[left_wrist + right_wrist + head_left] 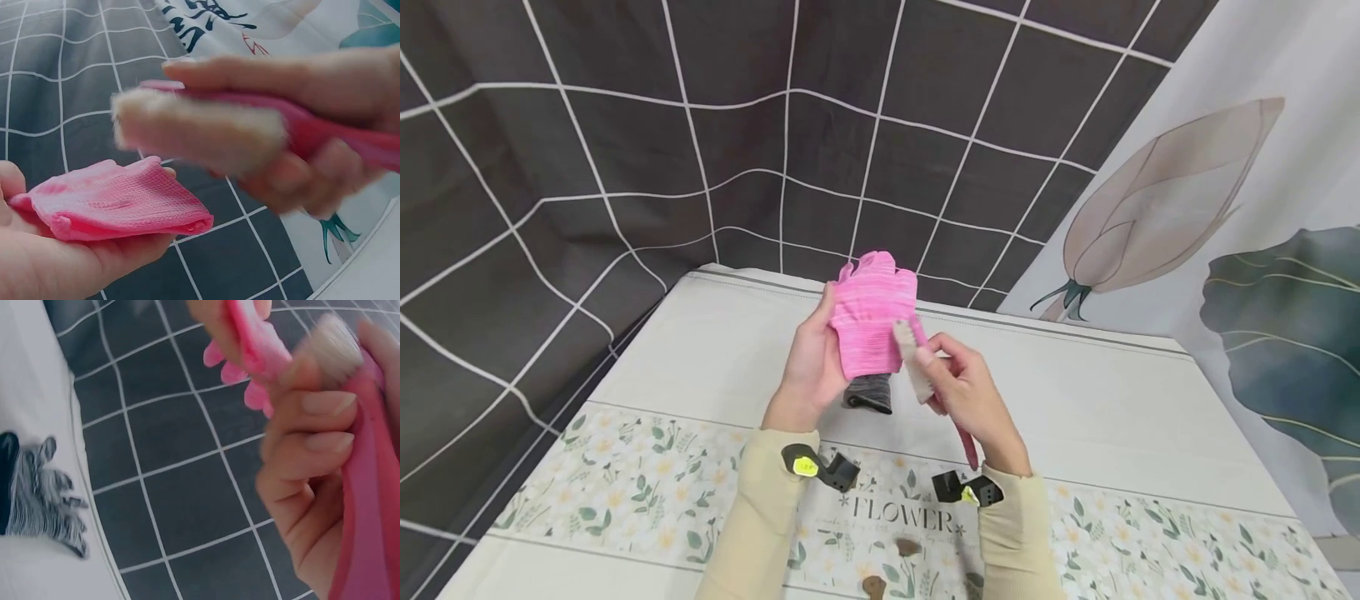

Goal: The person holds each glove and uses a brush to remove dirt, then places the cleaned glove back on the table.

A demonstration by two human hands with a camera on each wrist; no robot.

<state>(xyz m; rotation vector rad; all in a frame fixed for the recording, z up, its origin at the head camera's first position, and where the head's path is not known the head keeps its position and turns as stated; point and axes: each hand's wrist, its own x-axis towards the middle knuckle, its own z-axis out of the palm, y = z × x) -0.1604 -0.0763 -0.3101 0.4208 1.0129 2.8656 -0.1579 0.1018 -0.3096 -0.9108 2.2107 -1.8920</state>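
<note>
My left hand [808,362] holds a pink knit glove [874,312] spread over the palm, thumb at its edge and fingers underneath. In the left wrist view the glove [119,200] lies fairly flat, its end reaching past the palm. A scrubbing brush [913,362] with a pink handle and pale bristles is gripped by my right hand [973,396]. The bristles overlap the glove's right side in the head view, while the left wrist view shows the blurred brush [200,131] above it. Behind the pink glove, a grey-and-black glove [868,393] rests on the table, partly hidden.
The table has a white cloth [1075,383] with a floral band and the printed word FLOWER. Two brown shapes [907,547] show near the front. A dark curtain [835,142] with white grid lines hangs behind, and a white leaf-print curtain [1150,208] is at right.
</note>
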